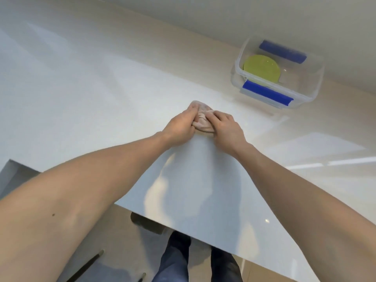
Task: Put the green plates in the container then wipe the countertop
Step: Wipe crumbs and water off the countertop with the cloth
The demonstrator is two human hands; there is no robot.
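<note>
Bare forearms reach out over a glossy white surface, above dark trouser legs on the floor below. The left hand and right hand both press down with curled fingers on a bunched pinkish cloth between them. Farther right, near the wall, green plates lie inside a clear blue-latched container.

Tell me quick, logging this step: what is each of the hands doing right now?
Left hand: fingers curled on the bunched cloth, gripping it.
Right hand: fingers curled on the same cloth, gripping it against the countertop.
</note>
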